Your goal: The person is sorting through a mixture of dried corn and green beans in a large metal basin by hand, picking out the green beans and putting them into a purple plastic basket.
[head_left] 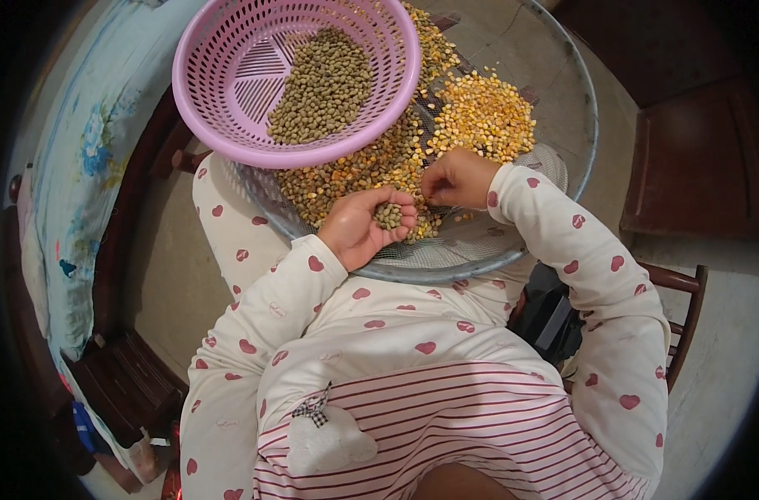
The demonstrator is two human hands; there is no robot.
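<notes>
My left hand [346, 229] is turned palm up, its fingers curled round a small heap of greenish-brown beans [388, 217]. Just to its right, my right hand [461, 177] points down at the grains with its fingertips pressed together; whatever they pinch is hidden. Both hands are over a round mesh sieve [429, 272] with a grey rim, resting on my lap. Yellow corn kernels [486, 117] are heaped at its right. Nearer the left hand, a mixed pile [346, 179] combines kernels with beans. A pink plastic basket [309, 156] above the sieve's left part contains many more beans [325, 87].
A bed or bench with a light blue flowered cover [96, 150] runs along the left. Below it stands a dark wooden stool [129, 383]. On the right are a dark wooden cabinet [696, 158] and a wooden chair [684, 283]. A black object [546, 321] lies beside my right thigh.
</notes>
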